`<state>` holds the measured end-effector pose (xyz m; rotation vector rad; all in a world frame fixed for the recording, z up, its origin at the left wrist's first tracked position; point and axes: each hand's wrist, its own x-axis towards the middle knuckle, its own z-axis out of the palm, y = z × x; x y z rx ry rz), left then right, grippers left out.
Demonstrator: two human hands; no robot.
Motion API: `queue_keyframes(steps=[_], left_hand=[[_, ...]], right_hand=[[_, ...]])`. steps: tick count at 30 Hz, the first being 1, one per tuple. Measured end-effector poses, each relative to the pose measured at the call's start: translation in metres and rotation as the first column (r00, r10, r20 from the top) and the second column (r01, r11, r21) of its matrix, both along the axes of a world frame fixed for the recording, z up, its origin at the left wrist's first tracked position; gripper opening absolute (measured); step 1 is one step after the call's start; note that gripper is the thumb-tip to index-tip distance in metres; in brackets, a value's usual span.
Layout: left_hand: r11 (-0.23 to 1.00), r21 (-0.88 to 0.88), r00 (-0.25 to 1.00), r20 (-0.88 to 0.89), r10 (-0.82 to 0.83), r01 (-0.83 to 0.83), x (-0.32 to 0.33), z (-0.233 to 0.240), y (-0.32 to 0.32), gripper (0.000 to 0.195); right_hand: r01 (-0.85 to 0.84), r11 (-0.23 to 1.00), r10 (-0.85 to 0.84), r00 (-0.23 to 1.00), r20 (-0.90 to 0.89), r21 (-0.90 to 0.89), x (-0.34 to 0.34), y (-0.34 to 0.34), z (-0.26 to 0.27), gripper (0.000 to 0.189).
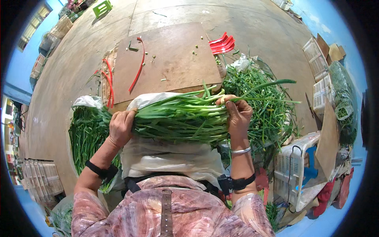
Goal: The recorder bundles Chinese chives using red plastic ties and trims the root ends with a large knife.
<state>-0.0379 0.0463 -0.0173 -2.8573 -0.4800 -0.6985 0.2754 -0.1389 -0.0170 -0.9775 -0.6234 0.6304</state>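
Observation:
A thick bundle of long green stalks with pale ends, like garlic chives or green onions (180,115), lies across my lap on a whitish sheet (165,160). My left hand (123,126) is closed around the leafy left end of the bundle. At the pale right end, my right hand (238,111) pinches a few stalks between thumb and fingers, and two long green leaves stick out to the right from it. Beyond the bundle stands a low table with a brown board top (168,59), bearing small cut bits and a red strip (140,65).
More red strips (109,80) hang at the board's left edge, and a red stack (222,43) lies at its right. Greens in a bag (86,136) stand left; a large heap of loose greens (260,109) lies right, near a white plastic crate (288,169). A green stool (102,9) is far off.

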Motion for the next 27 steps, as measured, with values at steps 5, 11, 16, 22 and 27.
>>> queue_keyframes(steps=[5,11,16,22,27], left_hand=[[1.000,-0.016,1.000,-0.005,-0.010,0.010,0.003,-0.002,-0.008,0.046],[0.999,-0.021,0.999,0.007,-0.035,0.035,-0.003,-0.003,-0.008,0.051],[0.998,0.038,0.999,0.004,-0.043,0.042,0.001,0.005,-0.011,0.049],[0.998,0.066,1.000,-0.006,-0.022,0.023,-0.003,0.010,-0.013,0.046],[0.999,0.038,0.999,-0.038,-0.022,0.024,-0.001,0.016,-0.022,0.044]], right_hand=[[0.070,0.969,-0.002,0.961,-0.276,0.237,0.006,-0.011,-0.021,0.015],[0.334,0.909,-0.052,0.684,-0.728,0.249,0.073,-0.032,-0.022,0.014],[0.745,0.384,-0.036,0.603,0.797,-0.546,0.120,-0.054,-0.020,0.054],[0.216,0.560,0.668,0.454,0.590,-0.800,0.035,0.040,0.039,0.034],[0.064,0.887,0.307,0.658,0.688,-0.458,0.024,0.019,0.017,0.014]])
